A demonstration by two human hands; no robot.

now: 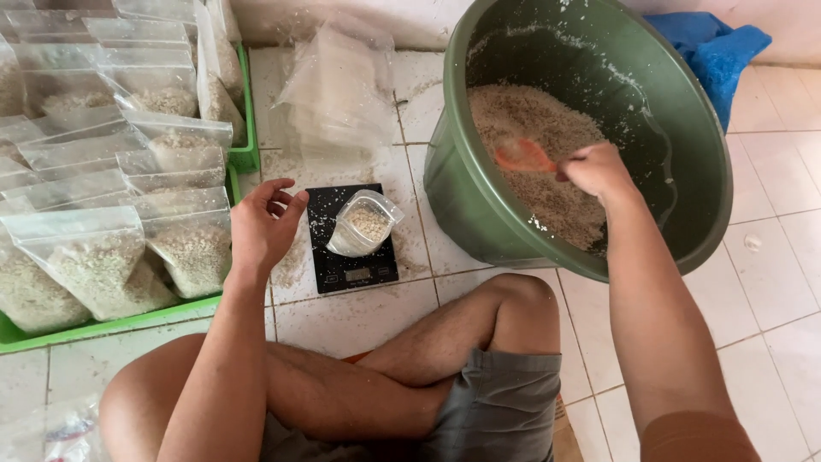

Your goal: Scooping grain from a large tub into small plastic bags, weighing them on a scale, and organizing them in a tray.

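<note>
— Where's the scoop? 
— The right hand (596,168) is closed on the orange scoop (523,156) in the green tub (479,214), at two o'clock; its long axis points toward nine. 
— The risk? 
— Grain could spill past the small bag (363,224) on the black scale (351,257); the left hand (263,224) hovers open, empty.

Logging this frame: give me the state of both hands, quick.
Left hand: open, empty, beside the scale.
Right hand: closed on an orange scoop inside the green tub.
</note>
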